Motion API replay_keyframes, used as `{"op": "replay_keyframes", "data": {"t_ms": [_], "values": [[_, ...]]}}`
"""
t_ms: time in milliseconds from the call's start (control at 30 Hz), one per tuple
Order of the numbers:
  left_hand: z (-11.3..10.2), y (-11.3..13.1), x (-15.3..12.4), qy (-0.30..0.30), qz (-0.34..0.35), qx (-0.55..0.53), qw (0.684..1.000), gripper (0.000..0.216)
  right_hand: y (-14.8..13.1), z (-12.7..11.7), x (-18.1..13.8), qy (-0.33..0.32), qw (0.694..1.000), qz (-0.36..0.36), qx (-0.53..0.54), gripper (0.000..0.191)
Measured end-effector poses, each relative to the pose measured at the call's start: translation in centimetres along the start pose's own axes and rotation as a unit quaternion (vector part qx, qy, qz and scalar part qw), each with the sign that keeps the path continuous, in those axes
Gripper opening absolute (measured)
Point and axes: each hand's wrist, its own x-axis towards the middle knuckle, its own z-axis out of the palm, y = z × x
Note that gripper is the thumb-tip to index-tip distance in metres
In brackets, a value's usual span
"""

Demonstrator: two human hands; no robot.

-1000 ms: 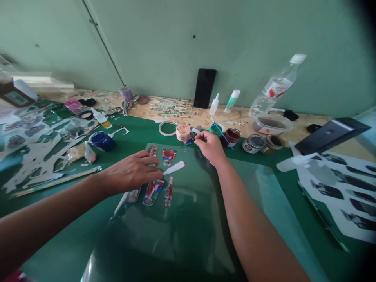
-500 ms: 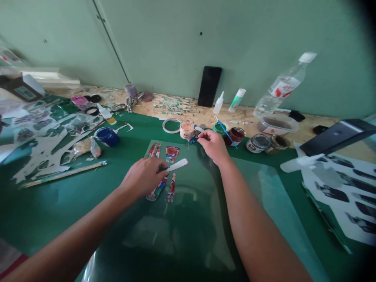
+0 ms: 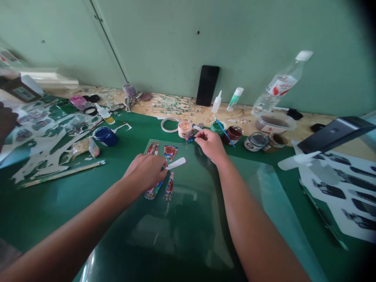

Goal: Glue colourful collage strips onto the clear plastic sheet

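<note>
My left hand (image 3: 146, 171) is closed, pinching a slim white strip with a rounded end (image 3: 177, 163) above the clear plastic sheet (image 3: 176, 235). Around and partly beneath that hand lie colourful patterned cutouts, among them a short wide one (image 3: 170, 152) and a narrow one (image 3: 169, 187). My right hand (image 3: 210, 144) has its fingertips pressed together beside an open jar of peach paint (image 3: 185, 129). A small white-tipped piece (image 3: 197, 128) and a blue bit (image 3: 190, 139) show near those fingertips. What the right fingers grip, if anything, is too small to make out.
Behind my right hand stand a green paint jar (image 3: 217, 127) with a blue brush (image 3: 223, 130) across it, and a dark red jar (image 3: 233, 135). A blue paint jar (image 3: 106, 136) and paper scraps (image 3: 44, 156) lie left. A blurred dark hand-like shape (image 3: 6, 120) enters at the left edge.
The whole view has shifted slightly. Both hands keep nearly the same pose, the left still on the white strip. The dark shape at the left edge has come further into view.
</note>
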Motion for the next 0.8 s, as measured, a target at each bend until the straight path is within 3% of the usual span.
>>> {"op": "replay_keyframes", "data": {"t_ms": [333,800], "values": [[-0.55,-0.69,0.48,-0.003,0.053,0.035,0.998,0.024,0.02,0.01,-0.06,-0.007,1.000,-0.004,-0.017,0.005],[-0.03,-0.20,1.05,0.005,0.056,0.014,0.998,0.027,-0.34,-0.04,-0.24,-0.004,1.000,-0.002,-0.016,0.006]]}}
